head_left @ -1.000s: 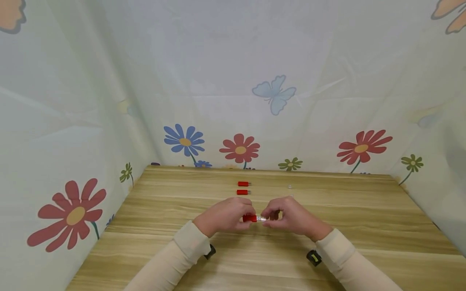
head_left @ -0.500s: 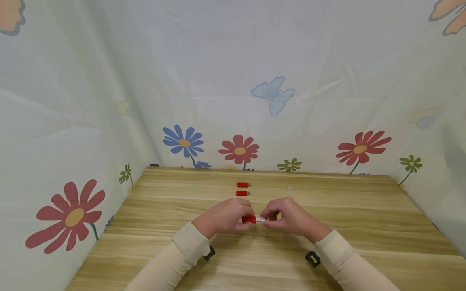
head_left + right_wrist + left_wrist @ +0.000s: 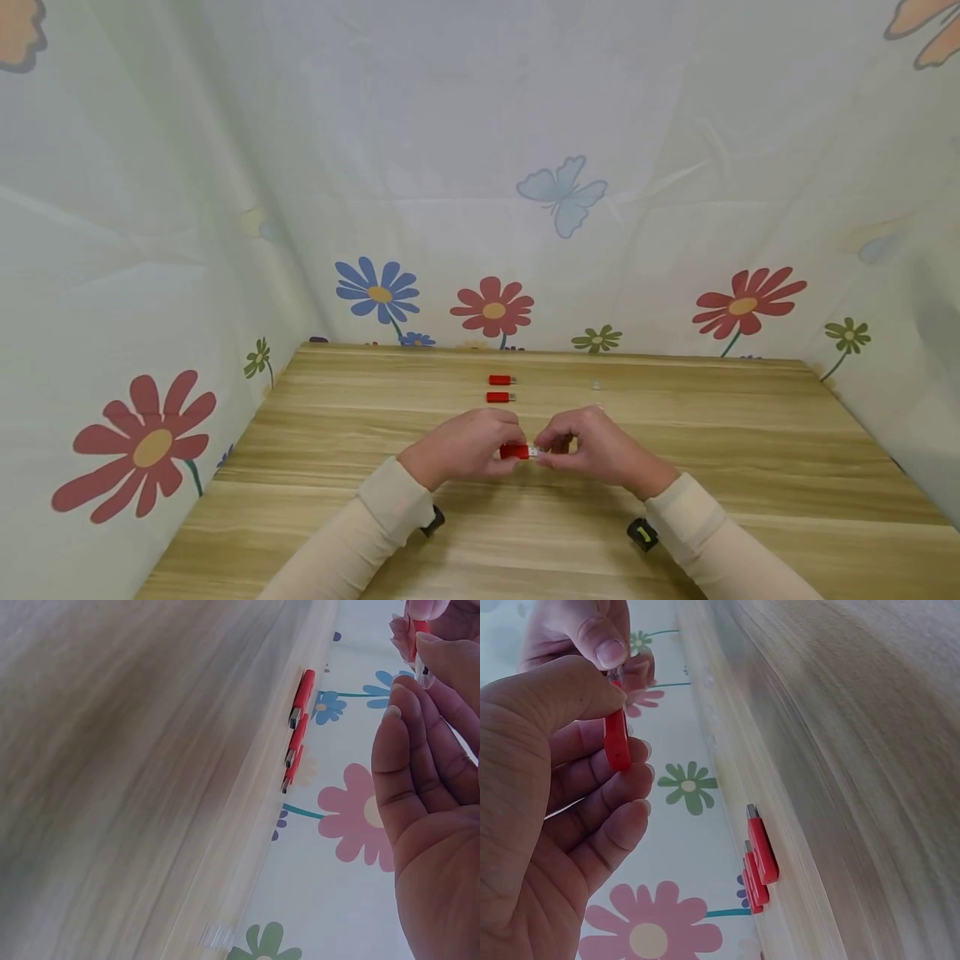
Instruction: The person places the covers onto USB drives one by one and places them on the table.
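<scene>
My left hand (image 3: 468,446) pinches a red USB flash drive (image 3: 616,739) between thumb and fingers, its connector pointing right. At that connector end, my right hand (image 3: 600,450) pinches a small clear cap (image 3: 424,679) with thumb and fingertips. The cap appears to sit around the connector; how deep it goes is hard to tell behind the fingers. Both hands are above the wooden table, fingertips nearly meeting. Further back lie more red USB flash drives (image 3: 501,397), several of them in the right wrist view, connectors bare.
Small clear caps (image 3: 596,386) lie on the table (image 3: 360,392) behind the right hand, one partly hidden by it. A white curtain (image 3: 420,167) printed with flowers and butterflies hangs at the table's back and sides.
My right hand has shifted slightly left toward the left hand, and less of the connector end shows between them. The drives and caps on the table stay put.
</scene>
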A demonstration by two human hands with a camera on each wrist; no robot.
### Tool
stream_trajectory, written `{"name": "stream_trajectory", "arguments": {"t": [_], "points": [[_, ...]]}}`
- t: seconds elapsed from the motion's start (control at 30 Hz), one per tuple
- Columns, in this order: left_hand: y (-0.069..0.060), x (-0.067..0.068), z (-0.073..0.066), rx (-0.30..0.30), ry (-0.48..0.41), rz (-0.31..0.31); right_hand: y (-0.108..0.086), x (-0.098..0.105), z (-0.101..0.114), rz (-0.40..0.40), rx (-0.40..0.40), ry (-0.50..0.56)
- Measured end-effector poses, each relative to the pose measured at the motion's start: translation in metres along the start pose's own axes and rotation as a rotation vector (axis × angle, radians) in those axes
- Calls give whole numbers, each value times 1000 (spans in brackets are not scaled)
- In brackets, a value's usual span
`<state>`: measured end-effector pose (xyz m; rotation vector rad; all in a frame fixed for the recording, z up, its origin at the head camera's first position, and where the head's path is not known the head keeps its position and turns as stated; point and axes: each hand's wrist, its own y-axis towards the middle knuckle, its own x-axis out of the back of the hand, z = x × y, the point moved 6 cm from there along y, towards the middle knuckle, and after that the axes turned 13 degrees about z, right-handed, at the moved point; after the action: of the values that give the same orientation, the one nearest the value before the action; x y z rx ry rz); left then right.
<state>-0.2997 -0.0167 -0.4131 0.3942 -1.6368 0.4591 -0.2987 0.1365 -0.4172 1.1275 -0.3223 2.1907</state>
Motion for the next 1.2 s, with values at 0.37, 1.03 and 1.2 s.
{"name": "stream_trajectory", "arguments": {"t": [0.37,1.03,1.2], "points": [[1,2,-1,4,5,-11,3,0,4,-1,44,-2],[3,9,-6,-6,-3,35,8,3,8,28,46,-15],[2,9,-5,1,-2,38,9,2,10,19,66,-33]]}}
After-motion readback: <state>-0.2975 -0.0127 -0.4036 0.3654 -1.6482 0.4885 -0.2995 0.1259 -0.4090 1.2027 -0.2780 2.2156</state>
